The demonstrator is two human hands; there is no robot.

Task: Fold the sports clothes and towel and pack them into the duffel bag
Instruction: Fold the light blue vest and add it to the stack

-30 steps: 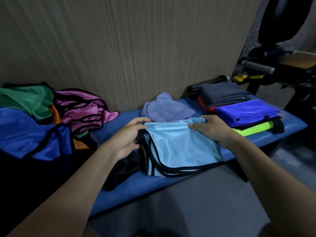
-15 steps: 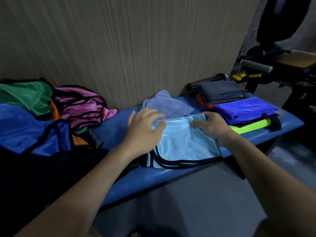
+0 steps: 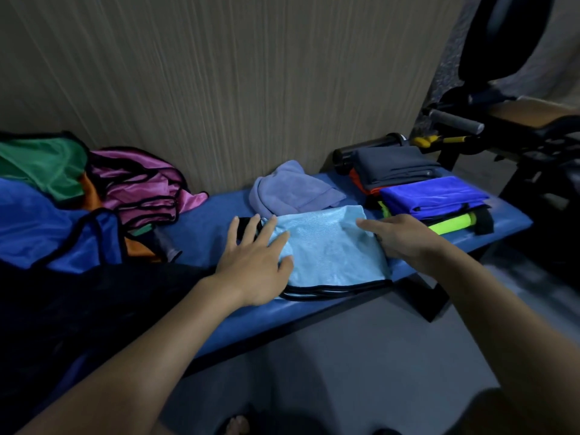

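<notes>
The left hand, which a second ago gripped the left edge of the light-blue bib, now lies flat on it with fingers spread, pressing the fabric down; the right hand has stayed at the right edge, fingers extended on the cloth and holding nothing that I can see. The bib lies folded on the blue bench, its black-trimmed edges stacked toward the near side, so the fold looks finished and is being smoothed; the likely next step is to move it to a pile or into the bag. To the right, well clear of the hands, sits a folded stack: a dark-grey piece over orange, a royal-blue one, and a neon-yellow one at the bottom. Just behind the bib a lilac towel lies loosely bunched, not yet folded. At the left a heap of unfolded bibs in green, pink, blue and orange waits. The dark mass at lower left may be the duffel bag, but it is too dark to tell, and I cannot say whether anything is in it; by that showing, nothing visible is packed yet.
</notes>
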